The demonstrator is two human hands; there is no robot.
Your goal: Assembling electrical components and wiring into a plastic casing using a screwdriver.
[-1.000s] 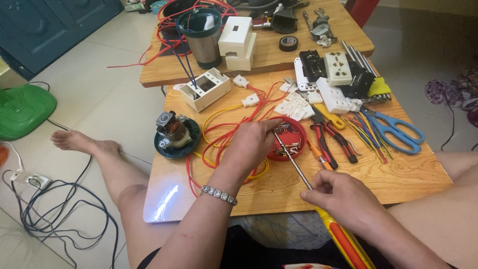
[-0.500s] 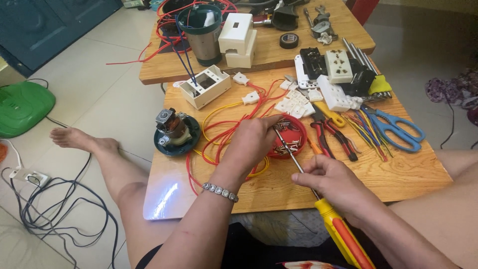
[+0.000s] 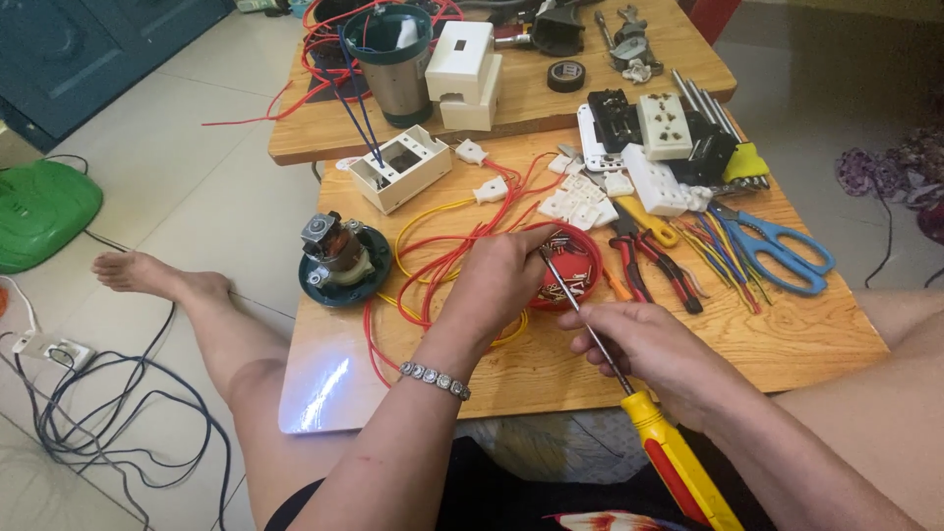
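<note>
Near surface (image 3: 787, 344): motor (image 3: 339, 258) at left edge; wires (image 3: 442, 258) at centre; bowl (image 3: 570, 270) right of wires, screws inside; pliers (image 3: 654, 264) right of bowl; scissors (image 3: 777, 251) further right. Behind bowl: sockets (image 3: 659, 133). Far surface (image 3: 521, 108): cup (image 3: 396, 61) left of boxes (image 3: 464, 74); tape (image 3: 565, 76) right.

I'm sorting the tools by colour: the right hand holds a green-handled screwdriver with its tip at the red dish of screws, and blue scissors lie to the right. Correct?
Not quite: in the head view the screwdriver handle is yellow and red, not green. The right hand, red dish and blue scissors are as stated.
</note>
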